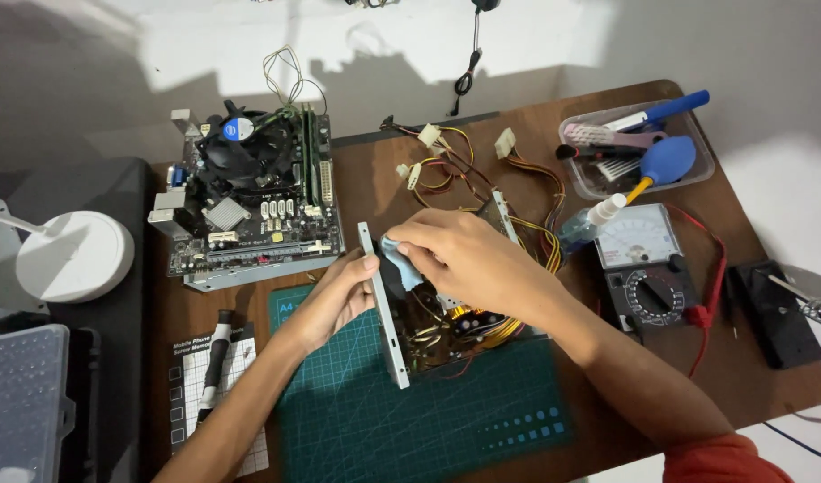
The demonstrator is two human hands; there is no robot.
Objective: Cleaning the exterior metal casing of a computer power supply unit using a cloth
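The right hand (464, 255) pinches a blue cloth (399, 262) against the open power supply unit (428, 313), which stands on the green cutting mat (410, 420). The left hand (339, 300) grips the unit's grey side panel (383, 309), fingers curled around its edge. Wiping probably goes best with light strokes, that steadying grip firm, and the cloth clear of the 1 loose wire bundle (482, 170).

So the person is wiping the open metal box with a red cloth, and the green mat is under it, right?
Not quite. In the head view the cloth pressed by the right hand is light blue, not red. The rest holds: the open metal box sits on the green mat.
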